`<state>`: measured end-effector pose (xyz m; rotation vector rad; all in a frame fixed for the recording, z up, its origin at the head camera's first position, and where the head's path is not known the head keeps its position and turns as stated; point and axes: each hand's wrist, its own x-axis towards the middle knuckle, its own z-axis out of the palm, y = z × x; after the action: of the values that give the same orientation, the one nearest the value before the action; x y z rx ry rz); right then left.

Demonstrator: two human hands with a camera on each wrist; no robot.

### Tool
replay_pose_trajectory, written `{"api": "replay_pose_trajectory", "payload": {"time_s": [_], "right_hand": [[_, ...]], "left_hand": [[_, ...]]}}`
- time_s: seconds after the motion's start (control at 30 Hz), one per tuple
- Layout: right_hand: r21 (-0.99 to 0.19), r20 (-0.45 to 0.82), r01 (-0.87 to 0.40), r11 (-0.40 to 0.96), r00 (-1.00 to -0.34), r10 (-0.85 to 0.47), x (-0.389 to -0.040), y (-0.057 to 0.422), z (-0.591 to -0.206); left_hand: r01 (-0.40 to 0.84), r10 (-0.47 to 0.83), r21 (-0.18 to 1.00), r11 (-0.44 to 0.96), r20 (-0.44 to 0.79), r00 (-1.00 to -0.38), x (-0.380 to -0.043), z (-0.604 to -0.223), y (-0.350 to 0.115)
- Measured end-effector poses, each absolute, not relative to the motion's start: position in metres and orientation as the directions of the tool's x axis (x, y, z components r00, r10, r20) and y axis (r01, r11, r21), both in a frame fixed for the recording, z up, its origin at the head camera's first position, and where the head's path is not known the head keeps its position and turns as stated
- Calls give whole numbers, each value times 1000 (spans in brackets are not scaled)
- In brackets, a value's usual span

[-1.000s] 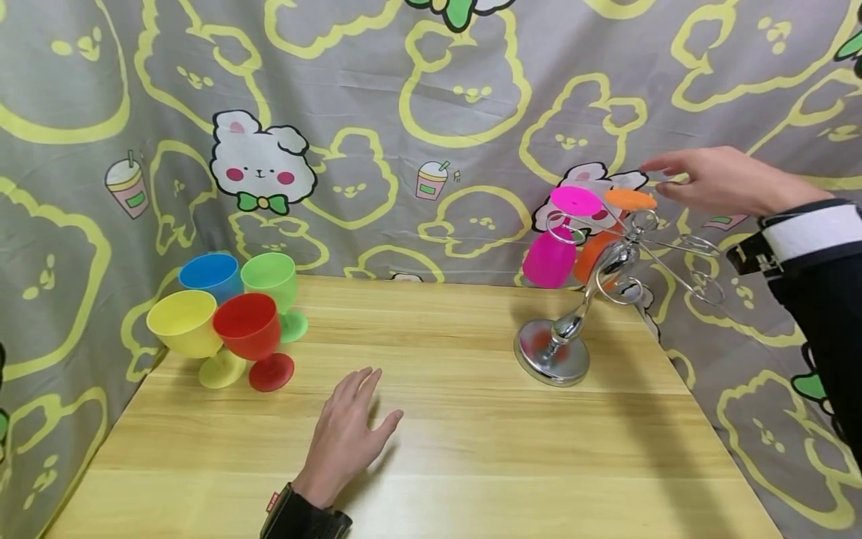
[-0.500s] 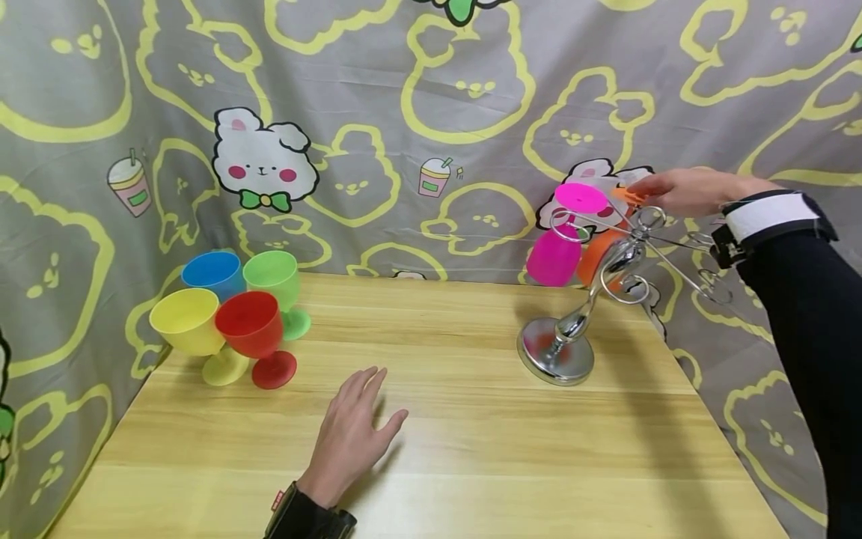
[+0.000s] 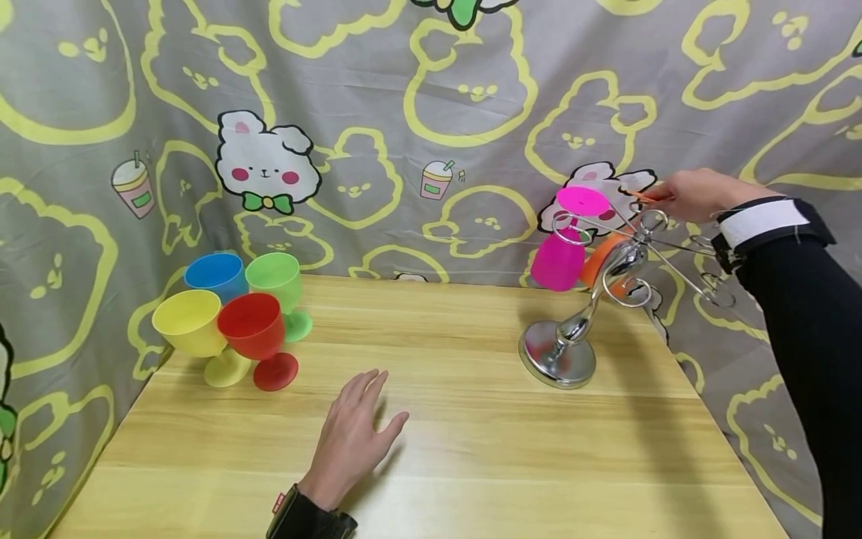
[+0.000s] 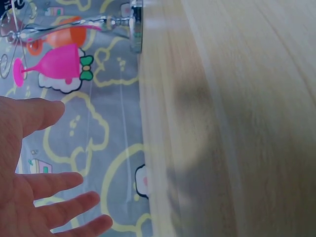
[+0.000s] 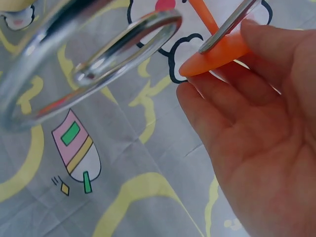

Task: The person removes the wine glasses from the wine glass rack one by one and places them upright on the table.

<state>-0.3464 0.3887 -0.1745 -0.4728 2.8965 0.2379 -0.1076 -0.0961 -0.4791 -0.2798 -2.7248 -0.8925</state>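
At the right of the head view, my right hand (image 3: 700, 195) pinches the round foot of an orange goblet (image 3: 599, 266), which hangs bowl down at a chrome stemware rack (image 3: 572, 326). In the right wrist view the thumb lies above the orange foot (image 5: 217, 59) and the fingers below it; a metal wire crosses close to it. Beside it a magenta goblet (image 3: 559, 262) hangs upside down in a wire loop. My left hand (image 3: 350, 434) is spread over the table with nothing in it; the left wrist view shows its fingers (image 4: 74, 205) apart.
Blue (image 3: 217, 277), green (image 3: 274, 281), yellow (image 3: 188, 326) and red goblets (image 3: 252, 329) stand upright, close together, on the left of the wooden table (image 3: 431, 337). A patterned grey curtain (image 3: 377, 90) hangs behind and at the sides. Other wire loops (image 3: 714, 288) stick out right of the rack.
My right hand has come down and left onto the orange goblet's foot and taken hold of it. The foot has tilted and moved slightly right. My left hand has stayed nearly still.
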Motion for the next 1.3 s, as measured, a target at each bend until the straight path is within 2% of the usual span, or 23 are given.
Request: {"api": "replay_pose_trajectory", "payload": {"time_s": [0.27,0.43,0.6,1.0,1.3], "right_hand": [[191,-91,-361,913,-933,-349,-331,392,-183],[182,-8,-382,906,-922,-387,-319,387,-187],[179,13,-387,904,-918,-396,-310,376,-183],[128,82,-405,905,-905,-417,-325,367,-179],[123,311,-416,901,-846,-433,-334,368,-178]], "left_hand": [[272,104,546,793,319,-942,-106,-481,-95],[271,104,543,795,318,-942,-107,-482,-95],[267,108,546,794,306,-946,-107,-481,-95],[266,106,549,792,305,-946,-104,-484,-93],[254,96,555,792,297,-950,-106,-486,-93]]}}
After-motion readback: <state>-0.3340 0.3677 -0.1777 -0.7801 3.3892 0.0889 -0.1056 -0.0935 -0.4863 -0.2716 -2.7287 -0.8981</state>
